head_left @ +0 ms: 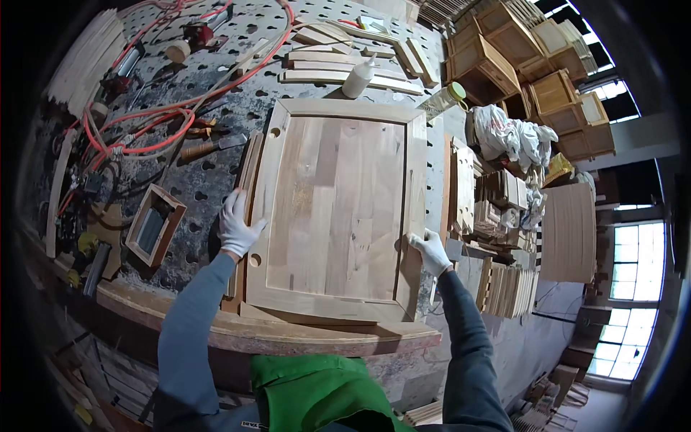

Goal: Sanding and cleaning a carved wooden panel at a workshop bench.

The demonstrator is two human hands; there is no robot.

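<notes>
A pale wooden cabinet door (338,209) lies face up in front of me, a framed panel of several boards with two round holes in its left frame piece. My left hand (239,225), in a white glove, holds its left edge, thumb toward the frame and fingers along the side. Under and beside those fingers are narrow wood strips (252,162). On the opposite edge, my right hand (432,252), also gloved in white, is closed around the frame; its fingertips are partly hidden. The door's near end lies close to the bench's wooden front edge (324,338).
Beyond the door stand a white glue bottle (358,77) and a clear jar with a greenish lid (455,93), near loose wood strips (345,63). Red hoses (162,111), a chisel (209,147) and a small wooden box (155,225) lie left. Wood stacks (507,288) stand right.
</notes>
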